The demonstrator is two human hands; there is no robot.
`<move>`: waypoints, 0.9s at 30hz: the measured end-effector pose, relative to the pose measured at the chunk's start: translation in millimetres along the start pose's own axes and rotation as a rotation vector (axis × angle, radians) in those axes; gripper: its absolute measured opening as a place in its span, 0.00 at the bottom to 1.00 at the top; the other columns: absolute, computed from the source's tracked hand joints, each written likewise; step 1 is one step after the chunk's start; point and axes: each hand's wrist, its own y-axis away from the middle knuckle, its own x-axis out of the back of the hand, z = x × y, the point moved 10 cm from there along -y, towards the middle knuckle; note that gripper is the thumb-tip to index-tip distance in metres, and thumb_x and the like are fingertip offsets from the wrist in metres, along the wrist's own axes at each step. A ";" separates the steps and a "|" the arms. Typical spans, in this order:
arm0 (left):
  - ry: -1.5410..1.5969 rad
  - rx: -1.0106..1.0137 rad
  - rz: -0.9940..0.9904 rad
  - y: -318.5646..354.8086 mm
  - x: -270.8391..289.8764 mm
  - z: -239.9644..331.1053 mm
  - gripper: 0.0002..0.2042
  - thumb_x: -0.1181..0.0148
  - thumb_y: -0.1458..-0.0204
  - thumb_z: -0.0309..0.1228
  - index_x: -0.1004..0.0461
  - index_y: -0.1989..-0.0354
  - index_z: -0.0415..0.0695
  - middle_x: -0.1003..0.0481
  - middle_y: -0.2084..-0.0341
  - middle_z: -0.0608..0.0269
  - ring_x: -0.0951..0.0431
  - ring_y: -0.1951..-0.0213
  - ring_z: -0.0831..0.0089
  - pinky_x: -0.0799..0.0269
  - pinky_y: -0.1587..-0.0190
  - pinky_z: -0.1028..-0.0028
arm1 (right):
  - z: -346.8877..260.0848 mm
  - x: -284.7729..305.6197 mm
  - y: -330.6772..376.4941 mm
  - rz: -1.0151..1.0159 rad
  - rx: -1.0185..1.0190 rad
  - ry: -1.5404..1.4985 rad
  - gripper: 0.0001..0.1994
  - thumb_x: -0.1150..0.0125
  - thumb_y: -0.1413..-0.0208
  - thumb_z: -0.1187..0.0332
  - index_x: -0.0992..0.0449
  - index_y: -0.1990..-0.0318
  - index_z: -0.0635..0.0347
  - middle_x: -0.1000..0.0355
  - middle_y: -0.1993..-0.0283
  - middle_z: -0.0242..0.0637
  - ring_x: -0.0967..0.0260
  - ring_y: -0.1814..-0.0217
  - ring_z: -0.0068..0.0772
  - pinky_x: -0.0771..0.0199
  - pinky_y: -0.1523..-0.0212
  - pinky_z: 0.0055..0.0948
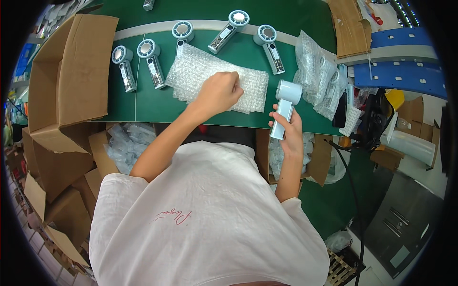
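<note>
My right hand (292, 125) is wrapped round the handle of a light-blue handheld fan (289, 93), its round head up and a smooth side showing. Over a stack of clear bubble-wrap bags (250, 88) on the green table, my left hand (219, 94) is closed with curled fingers. Whatever it may pinch is hidden. Beyond the stack lie more handheld fans: two at the left (149, 50) (122, 55), one partly covered by the bags (182, 31), one at the top middle (238, 19) and one at the right (267, 34).
Bubble-wrapped items (319, 71) are heaped at the table's right, beside a dark flat object (339, 109). A large cardboard box (88, 66) stands at the left edge. Below the table edge, open boxes hold clear plastic packages (131, 143). A black cable (353, 186) hangs at the right.
</note>
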 end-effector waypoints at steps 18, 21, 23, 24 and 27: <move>-0.344 0.175 0.462 28.9 124.0 -58.0 0.11 0.46 0.49 0.24 0.27 0.56 0.40 0.26 0.67 0.57 0.28 0.70 0.63 0.29 0.64 0.66 | 26.8 -29.1 -10.6 -0.226 0.035 -0.053 0.27 0.38 0.44 0.78 0.38 0.37 0.65 0.29 0.43 0.44 0.26 0.49 0.35 0.19 0.56 0.28; -0.081 -0.125 0.500 22.4 93.2 -2.0 0.16 0.43 0.52 0.20 0.29 0.53 0.41 0.26 0.63 0.53 0.26 0.67 0.60 0.28 0.62 0.65 | 36.2 -36.2 -20.7 -0.224 0.026 -0.015 0.27 0.38 0.43 0.79 0.38 0.36 0.64 0.29 0.43 0.43 0.25 0.49 0.35 0.19 0.56 0.28; 0.131 -0.169 0.171 14.2 26.9 14.6 0.12 0.42 0.52 0.22 0.29 0.58 0.41 0.25 0.67 0.53 0.24 0.69 0.58 0.28 0.63 0.63 | 31.5 -38.5 -27.2 -0.232 0.068 -0.012 0.26 0.40 0.41 0.78 0.39 0.35 0.62 0.29 0.42 0.43 0.25 0.49 0.34 0.19 0.57 0.28; 0.054 -0.135 0.095 10.9 2.3 17.3 0.10 0.42 0.52 0.24 0.30 0.60 0.40 0.25 0.69 0.53 0.24 0.70 0.58 0.28 0.66 0.63 | 28.2 -39.6 -30.3 -0.236 0.090 -0.009 0.26 0.40 0.40 0.77 0.39 0.35 0.61 0.29 0.42 0.43 0.25 0.49 0.33 0.19 0.57 0.28; -0.083 -0.102 0.067 4.7 -29.8 16.7 0.09 0.41 0.51 0.28 0.30 0.63 0.38 0.24 0.72 0.54 0.23 0.73 0.57 0.28 0.69 0.62 | 18.2 -29.6 -34.0 -0.171 0.134 -0.033 0.25 0.42 0.38 0.76 0.40 0.35 0.59 0.29 0.42 0.42 0.25 0.50 0.32 0.20 0.59 0.27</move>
